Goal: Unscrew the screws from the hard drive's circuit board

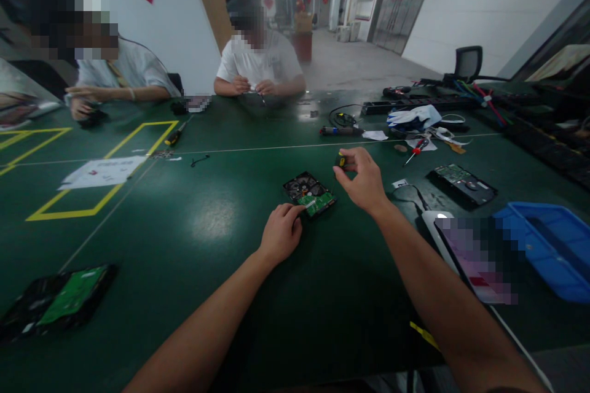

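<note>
A hard drive (310, 193) with a green circuit board facing up lies on the green table in front of me. My left hand (281, 233) rests at its near left edge, index finger on the board and the other fingers curled, steadying it. Just above and to the right of the drive, my right hand (362, 181) pinches the black and yellow handle of a screwdriver (340, 160). Its shaft is too faint to make out, so I cannot tell whether the tip touches the drive.
Another hard drive (462, 185) lies right, near a blue tray (548, 252) and a phone-like device (474, 258) beside my right forearm. A red screwdriver (419, 146) and gloves (415, 116) sit beyond. More drive hardware (59, 301) lies near left. Across the table, people (260, 61) handle small items.
</note>
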